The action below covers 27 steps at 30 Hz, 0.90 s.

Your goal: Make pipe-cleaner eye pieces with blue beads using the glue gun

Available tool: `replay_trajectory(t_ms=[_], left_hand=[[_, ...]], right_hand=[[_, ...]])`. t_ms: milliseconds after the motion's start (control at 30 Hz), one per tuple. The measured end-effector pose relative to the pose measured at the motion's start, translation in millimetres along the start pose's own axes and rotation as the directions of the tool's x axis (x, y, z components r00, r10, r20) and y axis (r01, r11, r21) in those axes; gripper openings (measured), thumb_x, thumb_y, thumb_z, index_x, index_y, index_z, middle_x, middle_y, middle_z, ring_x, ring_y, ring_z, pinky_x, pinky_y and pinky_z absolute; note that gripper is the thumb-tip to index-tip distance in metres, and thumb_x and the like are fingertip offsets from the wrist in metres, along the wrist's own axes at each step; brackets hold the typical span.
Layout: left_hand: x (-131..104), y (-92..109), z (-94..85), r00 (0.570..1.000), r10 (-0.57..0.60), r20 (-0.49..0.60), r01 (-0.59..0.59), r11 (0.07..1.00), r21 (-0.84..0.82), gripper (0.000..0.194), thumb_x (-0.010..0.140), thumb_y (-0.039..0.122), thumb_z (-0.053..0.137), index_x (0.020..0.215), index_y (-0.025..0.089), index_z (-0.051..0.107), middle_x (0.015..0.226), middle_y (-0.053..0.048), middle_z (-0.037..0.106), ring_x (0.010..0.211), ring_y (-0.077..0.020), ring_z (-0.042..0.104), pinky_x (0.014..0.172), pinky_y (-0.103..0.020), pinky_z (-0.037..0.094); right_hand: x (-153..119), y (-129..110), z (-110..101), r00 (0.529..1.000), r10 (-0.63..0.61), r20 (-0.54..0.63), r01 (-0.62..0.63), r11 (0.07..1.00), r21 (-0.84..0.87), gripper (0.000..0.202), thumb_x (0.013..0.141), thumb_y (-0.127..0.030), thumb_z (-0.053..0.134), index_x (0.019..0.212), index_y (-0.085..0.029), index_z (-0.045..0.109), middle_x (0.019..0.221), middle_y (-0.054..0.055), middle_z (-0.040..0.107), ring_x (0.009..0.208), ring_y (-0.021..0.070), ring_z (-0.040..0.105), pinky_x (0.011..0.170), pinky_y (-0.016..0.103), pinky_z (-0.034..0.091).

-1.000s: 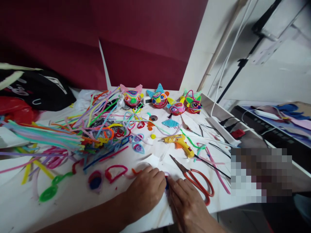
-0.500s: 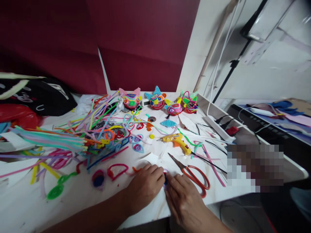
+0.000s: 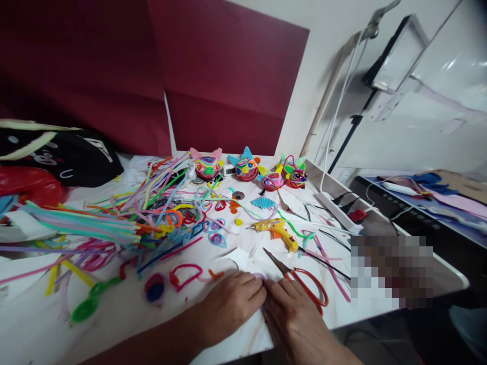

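My left hand (image 3: 238, 299) and my right hand (image 3: 294, 309) meet above the front of the white table, fingertips pinched together. Between them is a small pipe cleaner coil; only a light purple curve (image 3: 259, 276) shows beyond the fingers, and the rest is hidden. Just right of my right hand lie orange-handled scissors (image 3: 310, 286). Left of my left hand are a short orange pipe cleaner piece (image 3: 216, 274), a pink-red pipe cleaner loop (image 3: 186, 275) and a dark blue coil with a purple rim (image 3: 154, 290).
A yellow glue gun (image 3: 279, 230) lies beyond the hands, its cord running right. Pipe cleaners (image 3: 83, 223) heap on the left. Several decorated balls with ears (image 3: 207, 165) stand at the back. A power strip (image 3: 340, 210) sits in a white tray at right; a black bag (image 3: 61, 157) is far left.
My hands have drawn closer together, and the blue part seen between them before is now covered by the fingers. The view has shifted slightly upward; the table things have stayed put.
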State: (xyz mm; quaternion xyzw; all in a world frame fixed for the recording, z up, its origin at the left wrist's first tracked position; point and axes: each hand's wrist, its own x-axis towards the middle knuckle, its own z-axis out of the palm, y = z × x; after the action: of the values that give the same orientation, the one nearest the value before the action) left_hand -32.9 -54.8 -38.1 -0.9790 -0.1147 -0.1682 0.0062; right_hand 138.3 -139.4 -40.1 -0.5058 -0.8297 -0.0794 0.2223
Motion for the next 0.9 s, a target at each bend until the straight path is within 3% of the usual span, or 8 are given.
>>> replay_trajectory(t_ms=[100, 167, 200, 267, 367, 533, 700, 900], left_hand=[[1, 0, 1.9, 1.000, 0.021, -0.007, -0.021, 1.000, 0.008, 0.005, 0.094, 0.017, 0.055, 0.097, 0.015, 0.058, 0.091, -0.002, 0.061, 0.082, -0.0173, 0.056, 0.068, -0.031, 0.044], [1, -1, 3.3, 0.999, 0.035, -0.027, -0.034, 0.999, 0.024, 0.008, 0.093, 0.017, 0.058, 0.100, 0.014, 0.058, 0.095, -0.002, 0.062, 0.084, -0.0177, 0.056, 0.069, -0.031, 0.044], [1, -1, 3.4, 0.999, 0.037, -0.028, -0.036, 0.999, 0.033, 0.012, 0.092, 0.017, 0.059, 0.103, 0.014, 0.058, 0.097, -0.002, 0.062, 0.085, -0.0180, 0.056, 0.070, -0.032, 0.045], [1, -1, 2.3, 0.999, 0.032, -0.005, -0.032, 0.998, 0.047, 0.018, 0.089, 0.016, 0.063, 0.107, 0.014, 0.058, 0.099, -0.002, 0.062, 0.087, -0.0184, 0.057, 0.071, -0.032, 0.045], [1, 0, -1.0, 1.000, 0.015, 0.027, -0.016, 0.998, 0.063, 0.021, 0.087, 0.018, 0.067, 0.105, 0.015, 0.058, 0.096, -0.001, 0.062, 0.084, -0.0182, 0.057, 0.068, -0.032, 0.044], [2, 3, -4.5, 0.999, 0.005, -0.039, -0.003, 0.998, 0.067, 0.015, 0.088, 0.022, 0.066, 0.099, 0.015, 0.059, 0.091, 0.000, 0.062, 0.081, -0.0160, 0.056, 0.066, -0.030, 0.042], [2, 2, -4.1, 0.999, -0.005, -0.034, 0.008, 0.998, 0.067, 0.012, 0.093, 0.020, 0.059, 0.104, 0.015, 0.059, 0.092, -0.002, 0.063, 0.082, -0.0161, 0.055, 0.068, -0.031, 0.043], [1, 3, 3.4, 0.998, -0.012, -0.057, 0.015, 0.998, 0.055, 0.012, 0.092, 0.021, 0.060, 0.102, 0.015, 0.060, 0.088, -0.001, 0.062, 0.080, -0.0160, 0.055, 0.067, -0.031, 0.043]], right_hand=[[7, 9, -21, 0.996, -0.032, 0.080, 0.024, 0.994, 0.109, 0.009, 0.083, -0.012, 0.056, 0.080, -0.020, 0.061, 0.085, 0.005, 0.064, 0.076, 0.0198, 0.056, 0.068, 0.034, 0.046], [21, 25, -36, 0.982, -0.061, 0.176, 0.027, 0.982, 0.189, 0.016, 0.086, -0.014, 0.054, 0.075, -0.021, 0.062, 0.082, 0.003, 0.066, 0.075, 0.0174, 0.059, 0.070, 0.031, 0.047], [32, 36, -42, 0.976, -0.039, 0.216, -0.003, 0.981, 0.192, 0.019, 0.089, -0.012, 0.050, 0.078, -0.020, 0.064, 0.083, 0.003, 0.067, 0.076, 0.0157, 0.061, 0.072, 0.028, 0.048], [62, 62, -46, 0.954, 0.158, 0.255, -0.165, 0.986, 0.009, 0.019, 0.091, -0.014, 0.050, 0.088, -0.020, 0.068, 0.092, 0.005, 0.069, 0.084, 0.0153, 0.063, 0.078, 0.026, 0.049], [114, 107, -32, 0.930, 0.281, 0.235, -0.262, 0.959, -0.109, 0.023, 0.092, -0.016, 0.051, 0.109, -0.015, 0.067, 0.112, 0.012, 0.066, 0.106, 0.0220, 0.060, 0.091, 0.033, 0.047], [172, 156, 15, 0.861, 0.409, 0.303, -0.351, 0.908, -0.230, 0.033, 0.093, -0.032, 0.060, 0.121, -0.017, 0.059, 0.127, 0.010, 0.058, 0.114, 0.0249, 0.056, 0.097, 0.047, 0.046], [183, 172, 40, 0.797, 0.489, 0.353, -0.452, 0.872, -0.188, 0.032, 0.093, -0.035, 0.060, 0.120, -0.018, 0.059, 0.126, 0.009, 0.058, 0.112, 0.0244, 0.058, 0.095, 0.048, 0.048], [183, 188, 30, 0.772, 0.548, 0.322, -0.617, 0.767, 0.176, 0.027, 0.094, -0.035, 0.059, 0.114, -0.017, 0.061, 0.117, 0.007, 0.062, 0.102, 0.0217, 0.062, 0.087, 0.042, 0.052]])
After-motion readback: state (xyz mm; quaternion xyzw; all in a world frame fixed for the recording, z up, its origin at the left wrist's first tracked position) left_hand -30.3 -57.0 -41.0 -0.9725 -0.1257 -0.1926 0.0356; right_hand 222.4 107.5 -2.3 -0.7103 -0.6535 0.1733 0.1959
